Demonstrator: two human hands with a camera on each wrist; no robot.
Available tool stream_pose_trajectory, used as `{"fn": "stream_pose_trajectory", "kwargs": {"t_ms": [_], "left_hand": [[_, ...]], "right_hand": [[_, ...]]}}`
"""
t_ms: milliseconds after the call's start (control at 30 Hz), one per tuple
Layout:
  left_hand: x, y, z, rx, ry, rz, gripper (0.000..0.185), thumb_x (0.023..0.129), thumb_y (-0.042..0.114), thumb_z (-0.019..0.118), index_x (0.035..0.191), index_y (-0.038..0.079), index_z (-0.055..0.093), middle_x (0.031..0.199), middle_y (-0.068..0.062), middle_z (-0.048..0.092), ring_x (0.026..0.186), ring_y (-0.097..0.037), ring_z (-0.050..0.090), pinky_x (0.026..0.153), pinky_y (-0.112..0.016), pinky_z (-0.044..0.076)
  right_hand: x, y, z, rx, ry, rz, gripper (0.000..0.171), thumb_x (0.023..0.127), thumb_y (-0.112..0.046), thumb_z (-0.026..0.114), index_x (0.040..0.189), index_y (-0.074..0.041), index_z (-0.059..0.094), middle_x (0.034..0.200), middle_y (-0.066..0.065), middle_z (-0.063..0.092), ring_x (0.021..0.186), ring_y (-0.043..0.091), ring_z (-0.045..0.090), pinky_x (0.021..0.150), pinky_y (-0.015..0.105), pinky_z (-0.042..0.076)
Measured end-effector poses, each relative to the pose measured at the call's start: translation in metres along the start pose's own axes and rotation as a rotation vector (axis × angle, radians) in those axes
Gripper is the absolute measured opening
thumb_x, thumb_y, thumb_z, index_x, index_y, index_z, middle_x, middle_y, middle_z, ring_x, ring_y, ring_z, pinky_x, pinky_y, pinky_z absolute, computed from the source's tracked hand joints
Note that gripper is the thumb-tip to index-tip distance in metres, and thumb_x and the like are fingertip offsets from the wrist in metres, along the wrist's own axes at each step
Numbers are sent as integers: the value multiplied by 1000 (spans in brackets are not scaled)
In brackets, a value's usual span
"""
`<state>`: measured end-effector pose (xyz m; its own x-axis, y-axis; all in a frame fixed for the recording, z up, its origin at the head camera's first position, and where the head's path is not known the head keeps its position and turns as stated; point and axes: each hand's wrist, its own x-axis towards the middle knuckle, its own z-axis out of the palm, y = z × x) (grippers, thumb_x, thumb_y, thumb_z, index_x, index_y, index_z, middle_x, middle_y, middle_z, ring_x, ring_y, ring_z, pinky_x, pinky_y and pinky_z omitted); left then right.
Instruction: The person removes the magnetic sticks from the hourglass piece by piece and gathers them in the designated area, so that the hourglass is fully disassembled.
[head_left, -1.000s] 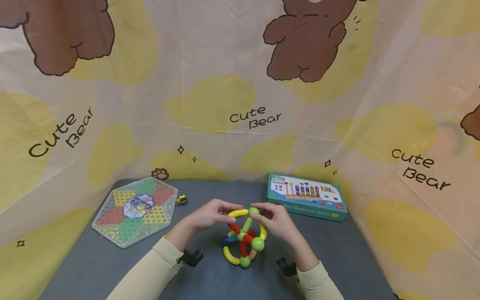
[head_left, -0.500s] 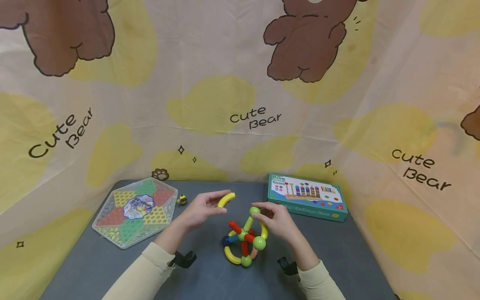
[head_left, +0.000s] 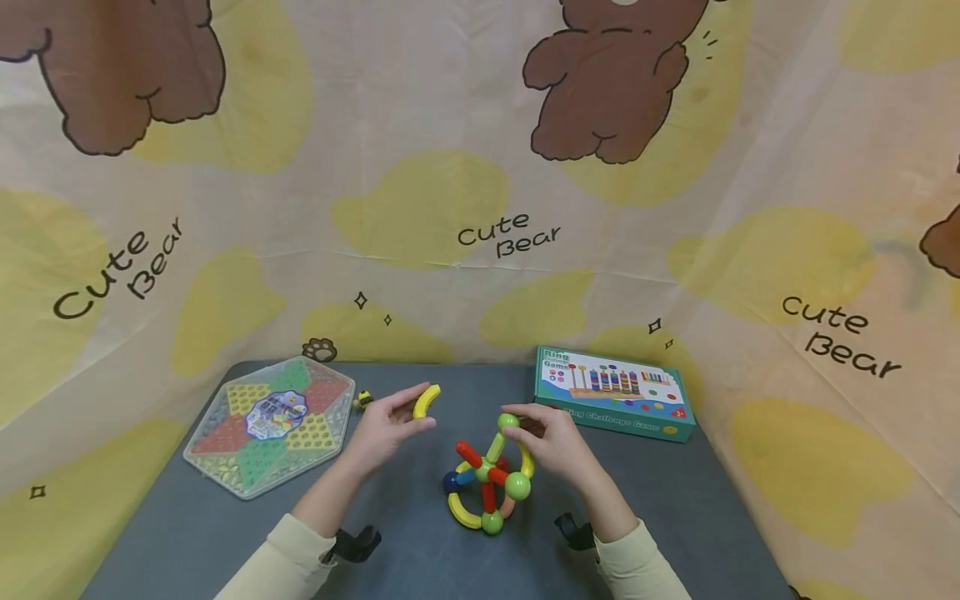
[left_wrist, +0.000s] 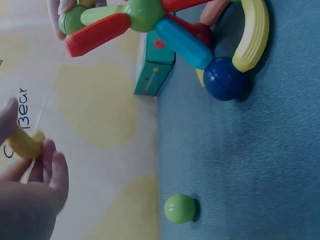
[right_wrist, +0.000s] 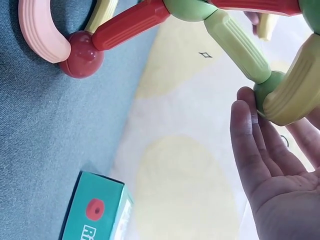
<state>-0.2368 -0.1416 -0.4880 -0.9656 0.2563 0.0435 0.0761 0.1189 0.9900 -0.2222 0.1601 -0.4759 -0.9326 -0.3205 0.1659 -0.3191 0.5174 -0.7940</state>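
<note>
Left hand (head_left: 378, 433) pinches yellow curved rod (head_left: 425, 402) aloft, left of ball-and-rod frame (head_left: 487, 472) on worktop (head_left: 420, 554). Right hand (head_left: 559, 444) grips frame's top green ball (head_left: 507, 421); sideways tug could detach it or tip frame.

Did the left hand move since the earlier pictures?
Yes. In the head view, the left hand has moved left, nearer the hexagonal game board, with a yellow curved piece.
</note>
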Motion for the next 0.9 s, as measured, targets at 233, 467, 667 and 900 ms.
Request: {"fn": "stream_pose_trajectory", "kwargs": {"t_ms": [233,467,667,900], "left_hand": [[-15,-10,1,27,170,-75,71,88,29,79,148,8,50,153,-15,48,141,-28,47,104,-33,46],[-26,-30,5,71,238,-160,70,87,32,80,147,8,52,150,-14,52,138,-28,51,106,-38,46],[-43,-49,9,167,279,-178,72,86,37,80,147,9,52,147,-15,55,132,-30,57,104,-43,49],[-57,-73,17,295,310,-204,64,87,24,81,143,7,56,141,-16,61,124,-32,63,97,-44,54]], "right_hand": [[1,-1,2,-5,-1,12,32,94,-24,73,126,-22,71,110,-5,73,89,9,69,79,23,56],[0,-2,3,-12,20,10,32,93,-23,74,125,-19,72,108,-3,73,87,9,68,76,23,57],[0,-2,3,-8,18,-1,32,94,-24,73,125,-19,71,109,-2,73,88,10,68,78,23,57],[-1,-4,3,-3,23,-3,32,94,-24,73,125,-19,71,111,0,73,92,12,69,82,28,58]]}}
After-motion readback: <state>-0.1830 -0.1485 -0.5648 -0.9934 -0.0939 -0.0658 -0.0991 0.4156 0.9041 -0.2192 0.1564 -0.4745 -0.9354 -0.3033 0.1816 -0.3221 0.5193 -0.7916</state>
